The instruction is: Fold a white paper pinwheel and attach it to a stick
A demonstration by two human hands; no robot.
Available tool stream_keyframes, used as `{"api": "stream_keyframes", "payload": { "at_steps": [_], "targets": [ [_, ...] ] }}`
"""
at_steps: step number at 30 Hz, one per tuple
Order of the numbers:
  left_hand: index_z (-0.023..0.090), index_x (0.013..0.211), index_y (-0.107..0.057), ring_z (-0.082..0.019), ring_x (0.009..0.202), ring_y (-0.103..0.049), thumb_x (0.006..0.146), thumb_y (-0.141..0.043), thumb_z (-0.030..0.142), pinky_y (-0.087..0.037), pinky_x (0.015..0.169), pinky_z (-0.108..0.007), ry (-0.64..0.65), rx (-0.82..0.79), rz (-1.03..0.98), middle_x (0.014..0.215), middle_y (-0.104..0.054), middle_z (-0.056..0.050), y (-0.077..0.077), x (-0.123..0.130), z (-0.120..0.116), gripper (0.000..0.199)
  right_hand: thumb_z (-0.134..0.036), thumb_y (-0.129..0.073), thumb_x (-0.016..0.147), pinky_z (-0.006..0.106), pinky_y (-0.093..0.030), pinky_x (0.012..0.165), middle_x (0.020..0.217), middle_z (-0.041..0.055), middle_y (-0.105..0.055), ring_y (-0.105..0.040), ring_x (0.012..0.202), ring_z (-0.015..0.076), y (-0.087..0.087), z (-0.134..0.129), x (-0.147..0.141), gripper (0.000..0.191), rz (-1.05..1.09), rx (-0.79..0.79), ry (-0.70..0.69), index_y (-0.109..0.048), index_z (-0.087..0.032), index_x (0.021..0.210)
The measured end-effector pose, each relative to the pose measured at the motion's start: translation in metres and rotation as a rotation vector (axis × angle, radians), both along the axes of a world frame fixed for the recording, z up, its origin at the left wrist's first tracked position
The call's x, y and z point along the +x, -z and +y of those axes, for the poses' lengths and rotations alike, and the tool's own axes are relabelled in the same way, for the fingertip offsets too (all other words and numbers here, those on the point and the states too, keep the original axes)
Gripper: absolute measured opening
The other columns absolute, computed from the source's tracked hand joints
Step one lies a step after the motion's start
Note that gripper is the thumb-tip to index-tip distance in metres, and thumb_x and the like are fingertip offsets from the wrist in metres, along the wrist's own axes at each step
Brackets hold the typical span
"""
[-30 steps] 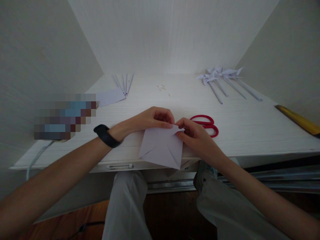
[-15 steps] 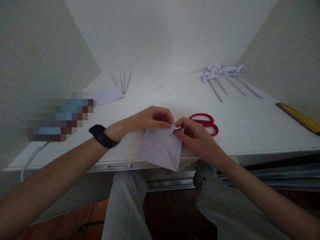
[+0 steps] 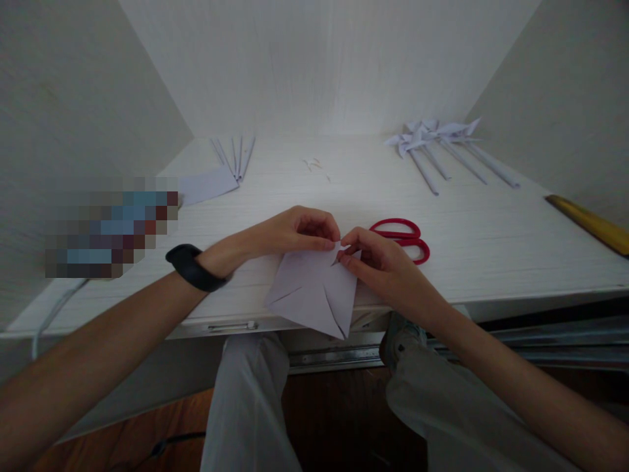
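A white square of paper (image 3: 314,282) with slits cut in from its corners lies over the desk's front edge, one corner jutting past it. My left hand (image 3: 312,229) pinches its far corner between thumb and fingers. On the right side of that same corner, my right hand (image 3: 376,259) grips the paper beside a slit, thumb and fingertips closed. Red-handled scissors (image 3: 400,236) lie just beyond my right hand, their blades hidden behind it.
Paper pinwheels (image 3: 422,139) on rolled sticks lie at the back right. Several paper rolls (image 3: 239,157) and a flat paper sheet (image 3: 209,185) are at the back left, near a blurred-out object (image 3: 118,229). Small scraps (image 3: 314,164) sit mid-desk; a yellow tool (image 3: 587,223) lies far right.
Both hands keep their hold on the paper, with the fingers shifting only slightly. The view has moved a little.
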State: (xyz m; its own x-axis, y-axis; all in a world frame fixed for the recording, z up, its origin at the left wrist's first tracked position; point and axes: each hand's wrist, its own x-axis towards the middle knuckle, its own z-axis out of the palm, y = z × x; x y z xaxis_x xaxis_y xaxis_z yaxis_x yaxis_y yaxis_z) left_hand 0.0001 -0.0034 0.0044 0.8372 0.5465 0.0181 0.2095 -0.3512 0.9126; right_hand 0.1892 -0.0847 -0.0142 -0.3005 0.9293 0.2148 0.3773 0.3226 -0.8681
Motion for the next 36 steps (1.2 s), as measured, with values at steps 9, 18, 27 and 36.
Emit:
{"api": "stream_keyframes", "payload": {
  "at_steps": [9,18,27,36],
  "targets": [
    [0.014,0.087,-0.065,-0.012,0.074,-0.057,0.080,-0.062,0.026,-0.043,0.066,-0.025,0.007,0.005,-0.001,0.081,-0.066,-0.003,0.0003,-0.0002,0.0003,0.014,-0.019,-0.054,0.083,0.023,-0.032,0.054,0.071,-0.0031,-0.055,-0.045,0.059,0.0085,-0.0019,-0.0001,-0.0005,0.003,-0.022,-0.003,0.017,-0.057,-0.020,0.082],
    [0.013,0.088,-0.064,-0.011,0.074,-0.056,0.081,-0.060,0.023,-0.041,0.067,-0.023,0.032,0.044,0.010,0.081,-0.065,-0.002,0.0015,-0.0004,0.0022,0.013,-0.017,-0.053,0.083,0.022,-0.033,0.055,0.074,-0.0030,-0.057,-0.045,0.059,0.0074,-0.0006,0.0000,0.0002,0.005,-0.016,0.023,-0.007,-0.058,-0.018,0.084],
    [0.013,0.085,-0.065,-0.010,0.072,-0.055,0.081,-0.058,0.019,-0.041,0.068,-0.022,0.035,0.072,0.028,0.078,-0.065,-0.001,-0.0027,0.0023,-0.0023,0.010,-0.016,-0.054,0.083,0.021,-0.031,0.053,0.071,-0.0038,-0.056,-0.045,0.060,0.0069,-0.0038,-0.0003,-0.0005,0.005,-0.009,-0.007,-0.008,-0.058,-0.017,0.081],
    [0.014,0.086,-0.066,-0.010,0.074,-0.056,0.081,-0.059,0.020,-0.042,0.068,-0.022,0.027,0.038,0.021,0.080,-0.065,-0.002,-0.0007,0.0011,-0.0006,0.011,-0.016,-0.053,0.083,0.021,-0.033,0.054,0.072,-0.0035,-0.057,-0.046,0.059,0.0067,-0.0011,-0.0001,0.0002,0.005,0.008,-0.003,-0.020,-0.058,-0.017,0.083]
  ]
}}
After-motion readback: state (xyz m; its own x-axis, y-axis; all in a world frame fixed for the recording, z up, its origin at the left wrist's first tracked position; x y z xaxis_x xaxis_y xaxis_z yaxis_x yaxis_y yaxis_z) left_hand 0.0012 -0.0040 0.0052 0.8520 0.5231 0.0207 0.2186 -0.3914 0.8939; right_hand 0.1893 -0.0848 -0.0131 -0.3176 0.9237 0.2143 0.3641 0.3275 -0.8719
